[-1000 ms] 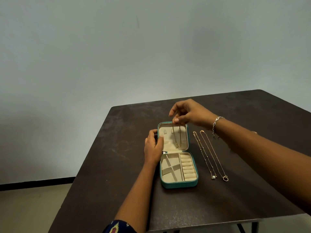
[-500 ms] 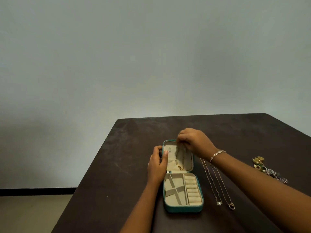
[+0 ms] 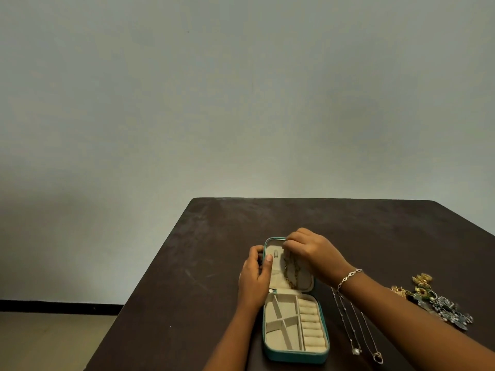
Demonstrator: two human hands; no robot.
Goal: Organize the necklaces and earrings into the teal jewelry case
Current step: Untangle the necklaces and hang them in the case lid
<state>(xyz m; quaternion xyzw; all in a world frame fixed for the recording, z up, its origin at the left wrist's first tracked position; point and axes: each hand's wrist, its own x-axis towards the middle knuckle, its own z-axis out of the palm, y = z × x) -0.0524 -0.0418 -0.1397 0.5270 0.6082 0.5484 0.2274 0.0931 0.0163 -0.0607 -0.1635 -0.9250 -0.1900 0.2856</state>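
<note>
Two hands meet over an open teal jewelry case [image 3: 294,356] that lies on a dark brown desk [image 3: 214,250]. The case's lid [image 3: 277,277] is folded back flat, away from the person, showing a beige lining. The left hand [image 3: 253,279] grips the lid's left edge, its thumb resting over the rim on the lining. The right hand [image 3: 310,250] has its fingers curled and pinches the top of a gold chain necklace [image 3: 290,271], which lies down the lid's lining. A silver bracelet [image 3: 348,275] circles the right wrist.

The case's base, nearer the person, holds beige divided compartments [image 3: 280,322] on its left and a row of ring rolls [image 3: 312,328] on its right.

Just right of the case, two thin necklaces lie side by side on the desk: a pearl-pendant necklace [image 3: 348,328] and a ring-pendant necklace [image 3: 371,338]. Further right sits a pile of earrings [image 3: 434,301], gold and dark silver. Behind the desk rises a plain grey wall [image 3: 241,103].
</note>
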